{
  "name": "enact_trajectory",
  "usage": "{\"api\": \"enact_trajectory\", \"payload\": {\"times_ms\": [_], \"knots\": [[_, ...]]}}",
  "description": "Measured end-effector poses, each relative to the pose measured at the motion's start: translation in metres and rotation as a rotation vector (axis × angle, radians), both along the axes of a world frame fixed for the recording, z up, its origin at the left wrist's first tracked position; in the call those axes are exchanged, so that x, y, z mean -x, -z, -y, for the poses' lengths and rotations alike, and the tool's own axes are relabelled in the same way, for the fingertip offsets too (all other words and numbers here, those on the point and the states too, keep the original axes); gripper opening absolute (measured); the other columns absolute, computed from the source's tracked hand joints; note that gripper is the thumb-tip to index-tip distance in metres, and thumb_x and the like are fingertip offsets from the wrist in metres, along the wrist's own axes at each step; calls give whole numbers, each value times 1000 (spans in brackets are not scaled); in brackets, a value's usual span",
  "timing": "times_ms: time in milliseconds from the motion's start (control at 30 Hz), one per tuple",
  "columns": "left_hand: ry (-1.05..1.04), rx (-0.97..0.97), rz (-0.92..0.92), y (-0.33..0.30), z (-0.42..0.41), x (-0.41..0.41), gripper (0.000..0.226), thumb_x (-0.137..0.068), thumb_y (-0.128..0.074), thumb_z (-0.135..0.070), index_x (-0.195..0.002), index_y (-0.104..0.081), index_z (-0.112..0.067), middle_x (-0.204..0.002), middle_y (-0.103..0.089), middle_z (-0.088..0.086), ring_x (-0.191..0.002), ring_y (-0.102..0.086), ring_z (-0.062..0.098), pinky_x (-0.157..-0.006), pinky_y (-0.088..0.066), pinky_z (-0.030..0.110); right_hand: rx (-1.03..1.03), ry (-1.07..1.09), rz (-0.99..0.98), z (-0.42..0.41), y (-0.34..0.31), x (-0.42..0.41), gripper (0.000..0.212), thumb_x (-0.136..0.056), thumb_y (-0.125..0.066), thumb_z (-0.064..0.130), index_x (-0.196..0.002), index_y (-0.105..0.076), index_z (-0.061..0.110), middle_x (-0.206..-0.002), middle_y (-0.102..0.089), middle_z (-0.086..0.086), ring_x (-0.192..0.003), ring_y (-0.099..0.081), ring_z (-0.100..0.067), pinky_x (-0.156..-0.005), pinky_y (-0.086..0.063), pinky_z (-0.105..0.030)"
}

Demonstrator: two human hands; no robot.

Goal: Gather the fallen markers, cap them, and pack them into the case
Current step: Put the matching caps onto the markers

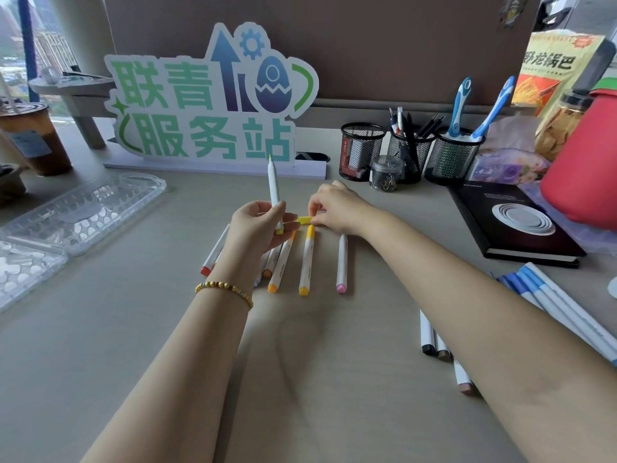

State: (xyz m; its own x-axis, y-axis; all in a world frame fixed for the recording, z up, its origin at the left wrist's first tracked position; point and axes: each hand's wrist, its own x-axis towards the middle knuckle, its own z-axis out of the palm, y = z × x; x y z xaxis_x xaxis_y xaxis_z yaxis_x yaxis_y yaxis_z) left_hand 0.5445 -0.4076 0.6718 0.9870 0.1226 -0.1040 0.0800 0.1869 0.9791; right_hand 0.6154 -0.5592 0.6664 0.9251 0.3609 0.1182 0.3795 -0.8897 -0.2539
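Across a pale desk (133,329) backed by a brown partition, we see a cut-out sign (207,105) with green characters standing at the rear, and three black mesh pen cups (404,155) to its right. Our left hand (257,232) grips an uncapped marker (275,192) upright, its white barrel rising from between curled fingers and thumb, the yellow-green tip pointing up in front of the sign. Our right hand (337,208) is just beside it, fingers curled down and pinching a yellow cap (305,219) that lies low over the desk; we cannot tell whether the cap touches the surface. Below both hands a loose row of capped markers (307,262) rests on the desk with orange, yellow and pink ends toward us, some partly hidden under the left wrist, which wears a gold bead bracelet (223,289). A clear plastic case (83,212) lies open at the left, well apart from the markers. At the right edge a cluster of blue markers (551,302) lies near a black notebook (514,222), and a few dark-ended markers (430,335) lie just past our right forearm.
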Motion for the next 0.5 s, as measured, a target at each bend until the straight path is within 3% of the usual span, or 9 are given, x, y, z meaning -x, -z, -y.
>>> {"api": "enact_trajectory", "payload": {"times_ms": [133,267,367,433,500], "knots": [[15,-85,26,0,4,2,11,-93,-55,-16,-91,-52,-5,-77,-67,9,-59,-67,12,-60,-57,23,27,48,11,-1,-4,2,15,-91,-57,22,-101,-61,11,-116,-56,-7,-115,-42,-23,-96,-38,-34],[20,-235,64,-2,10,5,11,-94,-54,-16,-87,-53,-8,-75,-66,6,-60,-64,13,-59,-57,22,-422,153,-48,12,-18,14,3,-88,-61,14,-90,-58,14,-85,-59,4,-79,-56,-11,-69,-40,-19],[72,-305,107,-1,17,8,11,-94,-54,-15,-83,-54,-12,-73,-65,5,-57,-62,11,-56,-56,19,-636,143,-25,31,-28,28,26,-84,-64,5,-73,-48,23,-75,-63,3,-76,-62,-10,-68,-45,-18],[102,-316,111,0,20,10,7,-93,-55,-14,-92,-57,-8,-74,-63,7,-60,-62,14,-59,-56,21,-754,108,-50,43,-37,42,28,-85,-64,2,-74,-47,22,-72,-61,4,-63,-58,2,-54,-39,-8],[106,-320,117,0,22,11,16,-93,-54,-13,-103,-59,-1,-72,-61,6,-60,-60,16,-61,-56,23,-896,78,-76,56,-45,53,24,-87,-61,2,-77,-49,20,-74,-62,3,-62,-57,4,-51,-38,-10]]}}
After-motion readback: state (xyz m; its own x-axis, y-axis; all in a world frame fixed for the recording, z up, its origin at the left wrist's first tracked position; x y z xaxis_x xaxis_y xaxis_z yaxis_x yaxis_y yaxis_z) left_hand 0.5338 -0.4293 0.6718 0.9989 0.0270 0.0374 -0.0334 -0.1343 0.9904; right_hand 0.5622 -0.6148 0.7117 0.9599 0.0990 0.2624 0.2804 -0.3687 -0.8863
